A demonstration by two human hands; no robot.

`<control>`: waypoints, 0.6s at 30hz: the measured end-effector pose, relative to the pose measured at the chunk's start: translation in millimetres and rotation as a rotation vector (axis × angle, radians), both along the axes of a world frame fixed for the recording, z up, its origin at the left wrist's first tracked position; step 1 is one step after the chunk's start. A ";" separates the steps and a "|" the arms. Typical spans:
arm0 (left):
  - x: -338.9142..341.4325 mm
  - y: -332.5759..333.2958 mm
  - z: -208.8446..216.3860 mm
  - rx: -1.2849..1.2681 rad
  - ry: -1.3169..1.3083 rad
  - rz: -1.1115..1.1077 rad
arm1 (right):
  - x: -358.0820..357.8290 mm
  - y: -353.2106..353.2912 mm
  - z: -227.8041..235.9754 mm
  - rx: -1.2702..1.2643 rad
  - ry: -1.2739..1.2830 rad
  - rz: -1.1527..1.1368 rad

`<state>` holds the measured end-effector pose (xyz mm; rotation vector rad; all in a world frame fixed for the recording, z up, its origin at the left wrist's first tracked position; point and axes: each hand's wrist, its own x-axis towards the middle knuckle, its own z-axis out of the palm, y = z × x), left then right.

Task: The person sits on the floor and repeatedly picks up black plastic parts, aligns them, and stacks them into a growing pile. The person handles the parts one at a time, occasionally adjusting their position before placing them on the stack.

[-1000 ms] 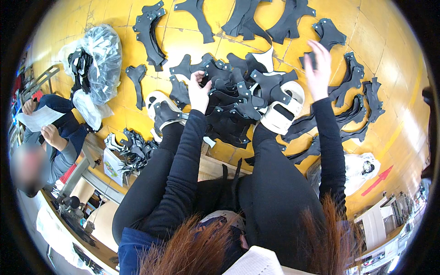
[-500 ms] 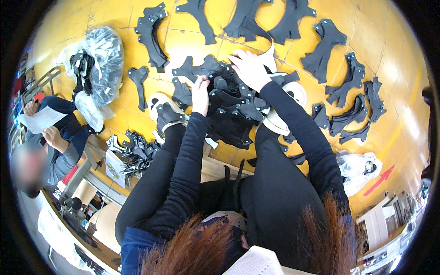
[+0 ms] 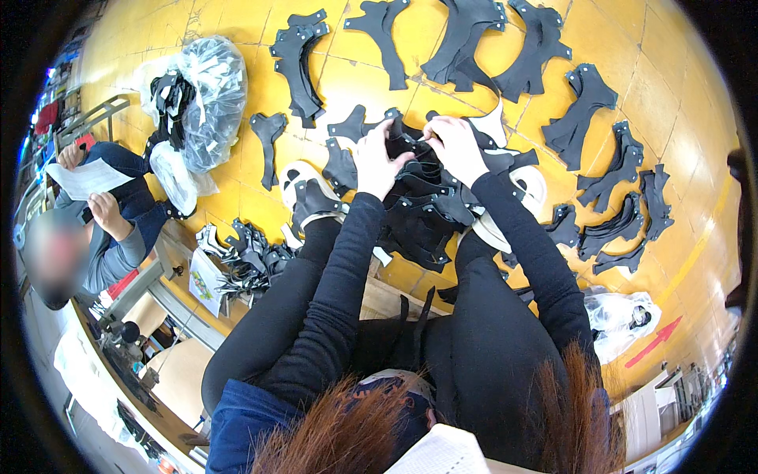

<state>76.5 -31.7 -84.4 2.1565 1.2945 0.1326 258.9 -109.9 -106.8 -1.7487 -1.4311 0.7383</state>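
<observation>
A pile of black, flat, curved cut pieces with small white stickers lies on the floor between my feet. Over its far side, my left hand is curled around the edge of a black cut piece, thumb toward the right. Close by on the right, my right hand pinches the same dark material with bent fingers. The exact outline of the held piece is partly covered by my fingers and blends into the pile. My light-coloured shoes flank the pile.
Sorted stacks of black pieces form an arc on the yellow floor. A clear plastic bag stands far left, with another bag at right. At left, a seated person holds a white sheet. More pieces lie beside my left leg.
My right hand has come back from the far right of the pile to beside my left hand. Both hands now hold a black piece. The whole view has shifted slightly.
</observation>
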 end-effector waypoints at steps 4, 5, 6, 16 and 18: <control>-6.2 -7.3 -0.9 0.163 0.132 -0.009 | 0.1 -2.4 9.8 -0.103 0.274 -0.067; -6.8 -10.1 -1.5 0.098 0.127 0.037 | -0.8 -3.6 12.3 -0.051 0.251 -0.092; -7.7 -11.9 -1.6 0.123 0.113 0.038 | -2.2 -4.5 14.8 -0.075 0.261 -0.136; 4.9 -1.1 13.6 -0.051 0.135 0.162 | 26.0 4.6 50.4 0.071 0.217 -0.341; 16.8 2.5 19.9 0.239 0.079 0.073 | 38.3 7.9 63.3 0.055 0.277 -0.209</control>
